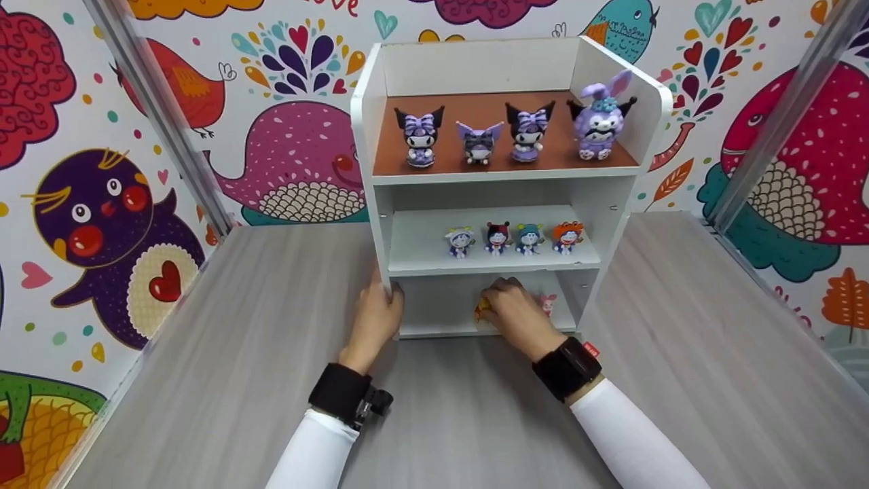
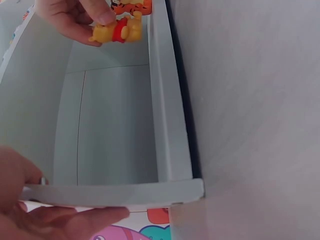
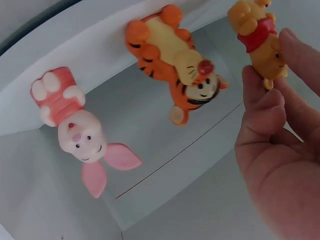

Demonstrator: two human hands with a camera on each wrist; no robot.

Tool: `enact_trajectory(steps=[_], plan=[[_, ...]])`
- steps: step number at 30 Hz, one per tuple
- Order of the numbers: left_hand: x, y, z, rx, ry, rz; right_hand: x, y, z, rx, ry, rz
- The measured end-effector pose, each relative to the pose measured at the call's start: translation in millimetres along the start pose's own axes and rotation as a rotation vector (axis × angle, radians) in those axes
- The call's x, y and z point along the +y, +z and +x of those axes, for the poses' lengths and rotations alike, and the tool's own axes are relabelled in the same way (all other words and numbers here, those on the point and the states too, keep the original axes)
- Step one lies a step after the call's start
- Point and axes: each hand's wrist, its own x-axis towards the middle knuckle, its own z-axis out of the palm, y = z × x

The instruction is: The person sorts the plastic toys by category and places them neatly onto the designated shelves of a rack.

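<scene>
Two figures, the tiger figure (image 3: 175, 60) and pink piglet figure (image 3: 70, 125), stand close beside the yellow bear figure (image 3: 257, 37) pinched by the right hand (image 3: 280, 165), so a careless placing could knock them over, while the left hand (image 1: 377, 319) grips the shelf unit (image 1: 380, 224) edge.

Both our arms reach forward in white sleeves, a black band on each wrist. Our left hand (image 1: 377, 319) sits palm inward, thumb and fingers (image 2: 85, 218) wrapped around a vertical edge. Our right hand (image 1: 514, 309) extends further in, knuckles up, wrist bent slightly down. Its thumb and fingertips (image 3: 262, 107) are curled together in a pinch. The two hands are near each other, not touching.
</scene>
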Motion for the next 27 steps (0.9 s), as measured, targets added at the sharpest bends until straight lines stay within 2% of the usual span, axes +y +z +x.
enact_trajectory(steps=[16,27], plan=[[-1.4,0.4,-0.6,-0.007,-0.003,-0.001,1.8,7.1,-1.1,-0.015,-0.006,-0.092],[-0.4,0.3,0.8,-0.014,-0.006,-0.023,1.8,8.2,-1.0,0.002,0.005,-0.09]])
